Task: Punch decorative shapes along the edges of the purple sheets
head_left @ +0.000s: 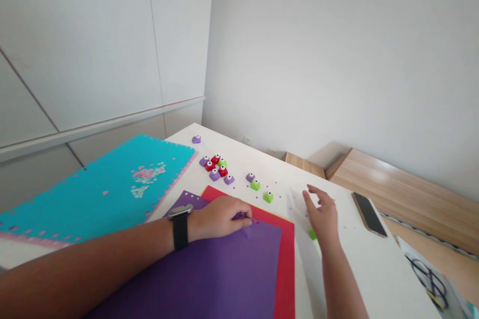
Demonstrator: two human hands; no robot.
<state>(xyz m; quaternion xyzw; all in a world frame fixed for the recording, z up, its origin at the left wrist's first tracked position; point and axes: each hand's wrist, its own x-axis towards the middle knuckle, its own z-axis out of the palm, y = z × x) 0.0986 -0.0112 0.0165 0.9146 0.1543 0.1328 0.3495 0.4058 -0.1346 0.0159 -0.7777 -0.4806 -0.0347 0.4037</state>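
Observation:
My left hand (224, 217), with a watch (180, 212) on its wrist, lies over the top edge of a purple paper sheet (224, 274). Its fingers are curled in a pinch at that edge, beside a few punched holes. A red sheet (286, 259) sticks out from under the purple one. To the right, my right hand (324, 214) hovers over the white table with thumb and fingers apart, nothing between them. Close beside it is a green craft punch (313, 234), partly covered by the hand. Beyond the sheets stand two more green punches (268, 197) and a purple punch (250, 177).
A blue sheet (112, 184) with punched edges carries pink and white paper bits (144, 175). Several red, purple and green punches (215, 174) cluster farther back; one purple punch (196, 139) stands at the far corner. A phone (369, 214) lies near the table's right edge.

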